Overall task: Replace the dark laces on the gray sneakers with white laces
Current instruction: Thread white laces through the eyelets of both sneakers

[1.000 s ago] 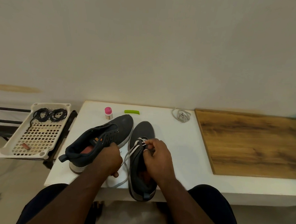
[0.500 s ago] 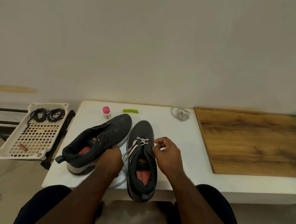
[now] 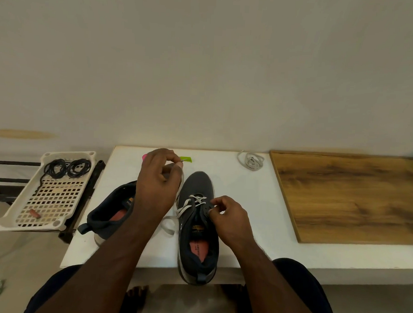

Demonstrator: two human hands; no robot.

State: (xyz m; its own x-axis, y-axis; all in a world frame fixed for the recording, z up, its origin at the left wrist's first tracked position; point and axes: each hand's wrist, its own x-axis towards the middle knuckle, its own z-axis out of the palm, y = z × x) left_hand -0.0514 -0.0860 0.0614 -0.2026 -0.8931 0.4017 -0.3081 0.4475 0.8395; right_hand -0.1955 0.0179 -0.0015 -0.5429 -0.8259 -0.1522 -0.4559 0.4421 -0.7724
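Two gray sneakers lie on the white table [image 3: 235, 181]. The right sneaker [image 3: 197, 230] points away from me and has a white lace [image 3: 193, 202] crossed through its front eyelets. My left hand [image 3: 158, 189] is raised above the left sneaker [image 3: 111, 213] and pinches the tip of that lace, drawn up taut. My right hand [image 3: 228, 219] pinches the right sneaker's upper at its right eyelet row. A second white lace [image 3: 250, 160] lies coiled at the table's back. Two coiled dark laces [image 3: 67, 168] sit in the cream tray [image 3: 13, 215] on the left.
A wooden board [image 3: 351, 197] covers the table's right part. A green object [image 3: 186, 159] and a pink-capped item [image 3: 144, 156], partly hidden by my left hand, lie at the back. The tray rests on a black rack [image 3: 83, 197]. My knees are under the front edge.
My left hand has risen from beside the left sneaker's heel to high over the table, pulling the white lace end up. My right hand moved from the lace crossing to the right eyelet row.
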